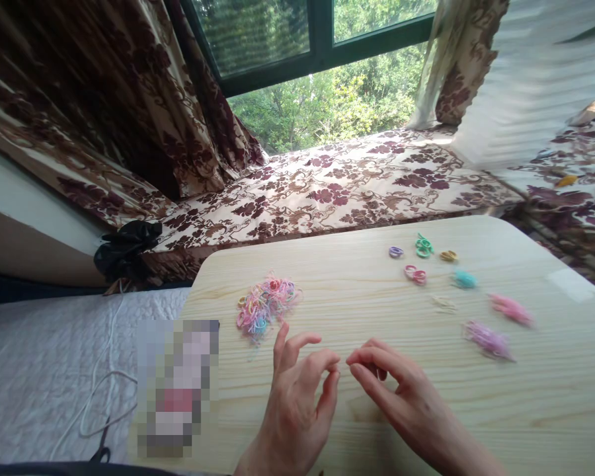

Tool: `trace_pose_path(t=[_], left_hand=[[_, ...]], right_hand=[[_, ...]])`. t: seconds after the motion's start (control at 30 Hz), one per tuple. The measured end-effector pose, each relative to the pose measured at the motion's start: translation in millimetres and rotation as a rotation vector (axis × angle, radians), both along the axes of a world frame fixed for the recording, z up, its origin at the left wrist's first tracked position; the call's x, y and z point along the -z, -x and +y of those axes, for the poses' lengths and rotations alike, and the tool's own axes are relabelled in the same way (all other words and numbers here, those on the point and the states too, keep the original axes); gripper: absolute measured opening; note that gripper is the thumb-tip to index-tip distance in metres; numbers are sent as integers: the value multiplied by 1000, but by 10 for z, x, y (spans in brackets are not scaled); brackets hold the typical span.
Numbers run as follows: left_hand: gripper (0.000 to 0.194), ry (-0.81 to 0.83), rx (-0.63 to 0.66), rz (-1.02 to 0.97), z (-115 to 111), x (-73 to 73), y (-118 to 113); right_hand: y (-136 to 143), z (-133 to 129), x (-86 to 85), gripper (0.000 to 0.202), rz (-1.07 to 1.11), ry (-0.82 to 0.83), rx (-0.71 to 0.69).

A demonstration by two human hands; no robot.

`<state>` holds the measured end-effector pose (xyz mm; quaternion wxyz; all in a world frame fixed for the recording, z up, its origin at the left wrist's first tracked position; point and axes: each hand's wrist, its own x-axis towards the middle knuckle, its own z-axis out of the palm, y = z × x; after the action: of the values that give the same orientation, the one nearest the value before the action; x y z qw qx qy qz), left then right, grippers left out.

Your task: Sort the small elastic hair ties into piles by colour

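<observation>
My left hand (297,400) is over the front middle of the table, thumb and index finger pinched, the other fingers raised. Close beside it, my right hand (409,390) also pinches, its fingertips almost meeting the left ones. Whatever is between the fingertips is too small to make out. Beyond my left hand lies a tangled heap of small coloured elastic bands (268,304). To the right are separate little groups: purple bands (395,252), green bands (424,246), yellow bands (449,256), pink bands (415,274), a teal bundle (465,279), whitish strands (444,304), a pink bundle (512,309) and a lilac bundle (488,340).
The pale wooden table (352,284) has rounded corners. A pixelated, blurred-out object (178,390) lies at its left edge. White cables (96,390) run over the quilted bedding (39,370). Behind the table are a flower-patterned window seat (327,192) and curtains (193,125).
</observation>
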<state>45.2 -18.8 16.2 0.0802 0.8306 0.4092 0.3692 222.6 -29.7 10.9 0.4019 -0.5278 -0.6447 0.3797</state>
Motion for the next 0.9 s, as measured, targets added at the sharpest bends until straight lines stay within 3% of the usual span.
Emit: trace_pose_path(t=[0.13, 0.23, 0.33, 0.47, 0.6, 0.73, 0.9], left_hand=[[36, 37, -11, 23, 10, 43, 10], [38, 32, -37, 65, 22, 134, 50], [34, 5, -54, 97, 30, 251, 108], [28, 5, -84, 105, 18, 359, 163], [24, 15, -92, 109, -12, 381, 173], [23, 16, -104, 108, -39, 366, 193], [21, 14, -126, 100, -51, 360, 239]], right_hand=[[-47, -25, -5, 29, -34, -48, 24], [-269, -17, -37, 30, -83, -81, 98], [-739, 38, -82, 29, -176, -117, 249], [-1533, 166, -127, 31, -405, -33, 599], [-2022, 328, -137, 26, -484, 27, 750], [-2079, 473, -150, 19, -512, 38, 716], [-1989, 536, -120, 30, -517, -10, 623]])
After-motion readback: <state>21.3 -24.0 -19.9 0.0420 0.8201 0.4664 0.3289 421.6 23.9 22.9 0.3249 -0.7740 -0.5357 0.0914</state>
